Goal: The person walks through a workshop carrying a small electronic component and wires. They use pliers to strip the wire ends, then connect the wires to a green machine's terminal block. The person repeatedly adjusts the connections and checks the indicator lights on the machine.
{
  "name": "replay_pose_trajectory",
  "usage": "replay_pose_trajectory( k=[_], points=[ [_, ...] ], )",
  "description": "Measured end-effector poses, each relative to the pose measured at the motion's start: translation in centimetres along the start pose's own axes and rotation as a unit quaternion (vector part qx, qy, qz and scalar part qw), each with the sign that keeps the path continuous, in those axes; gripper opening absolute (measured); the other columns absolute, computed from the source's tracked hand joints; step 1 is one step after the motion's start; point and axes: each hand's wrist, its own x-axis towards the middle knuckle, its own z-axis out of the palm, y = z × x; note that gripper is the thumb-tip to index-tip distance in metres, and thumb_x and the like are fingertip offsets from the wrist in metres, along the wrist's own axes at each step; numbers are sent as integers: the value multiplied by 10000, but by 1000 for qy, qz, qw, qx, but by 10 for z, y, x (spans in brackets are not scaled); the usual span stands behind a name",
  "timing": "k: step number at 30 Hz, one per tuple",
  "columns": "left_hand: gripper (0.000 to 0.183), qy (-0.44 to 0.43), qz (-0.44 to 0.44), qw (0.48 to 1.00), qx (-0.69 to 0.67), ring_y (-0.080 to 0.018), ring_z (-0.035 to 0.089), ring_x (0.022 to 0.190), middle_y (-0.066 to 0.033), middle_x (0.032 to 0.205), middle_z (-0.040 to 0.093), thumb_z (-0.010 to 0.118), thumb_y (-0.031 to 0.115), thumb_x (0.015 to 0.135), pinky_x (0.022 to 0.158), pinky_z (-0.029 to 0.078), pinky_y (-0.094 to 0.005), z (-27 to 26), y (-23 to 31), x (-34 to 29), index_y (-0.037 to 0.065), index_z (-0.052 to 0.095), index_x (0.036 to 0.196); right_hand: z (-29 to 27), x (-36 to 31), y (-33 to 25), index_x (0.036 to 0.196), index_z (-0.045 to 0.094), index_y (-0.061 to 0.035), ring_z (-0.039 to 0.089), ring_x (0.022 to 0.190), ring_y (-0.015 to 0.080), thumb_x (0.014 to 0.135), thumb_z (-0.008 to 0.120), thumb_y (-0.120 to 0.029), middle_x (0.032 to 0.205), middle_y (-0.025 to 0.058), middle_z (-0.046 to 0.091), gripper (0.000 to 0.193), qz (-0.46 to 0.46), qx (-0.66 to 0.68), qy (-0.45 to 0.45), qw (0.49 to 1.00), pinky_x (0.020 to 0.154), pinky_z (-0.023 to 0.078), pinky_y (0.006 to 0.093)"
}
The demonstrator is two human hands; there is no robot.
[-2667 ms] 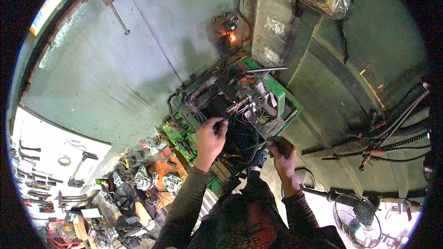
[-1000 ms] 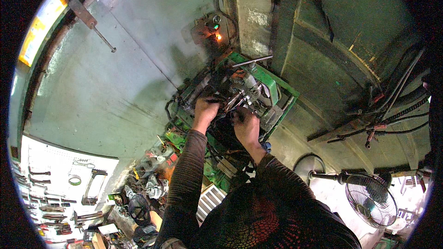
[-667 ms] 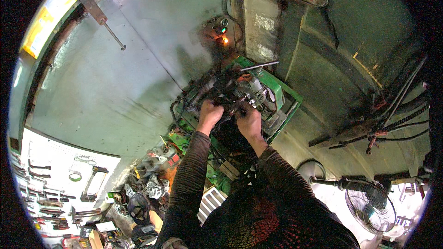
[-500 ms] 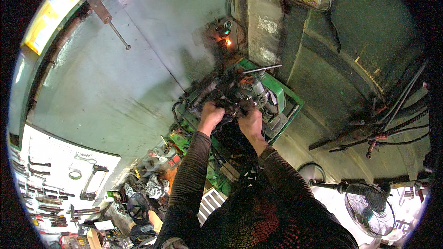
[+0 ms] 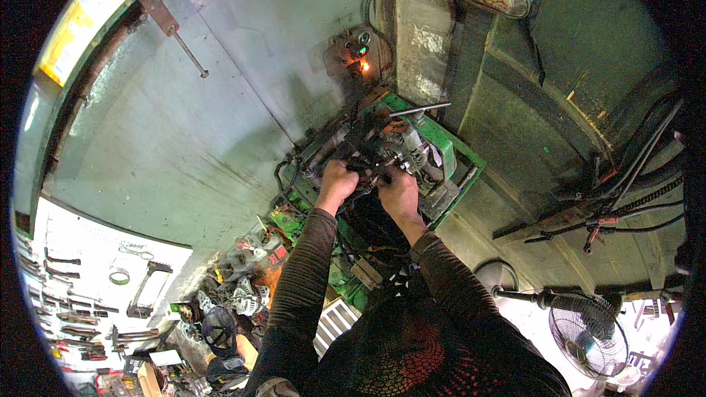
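Both my hands are at a green-framed machine in the middle of the view. My left hand is closed, its fingers curled round a dark, greasy-looking part. Just to the right, my right hand is closed on the other side of the same part. Fingertips and most of that part are hidden, so its exact kind cannot be made out. Beyond my right hand lies a silver cylindrical unit, and past it a metal bar sticks out over the frame.
Behind the machine a control panel shows green and orange lights. Hand tools hang on a white pegboard at the lower left, near a heap of machine parts. At right are a fan and cables with a red clamp.
Dark haze that hung over the machine and the control panel has thinned, so both show more clearly. My hands have stayed in almost the same place.
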Motion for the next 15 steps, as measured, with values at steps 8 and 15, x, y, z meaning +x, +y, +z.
replay_pose_trajectory(
  k=[8,15],
  points=[
    [224,15,16,983,185,-482,646,828,-317,833,651,609,121,683,740,525,-475,-2,9,-1,-68,662,791,4,0,6,998,715,-38,658,868,440,783,709,-122,894,245,686,231,9,-43,-75,996,771,533,479],
    [172,17,-61,986,-155,-302,690,760,-173,813,719,688,77,712,743,538,-410,0,34,6,-43,694,835,-19,-8,-3,1060,682,-18,644,922,439,795,698,-87,1003,240,672,274,-80,-29,-29,996,799,536,470]
  ],
)
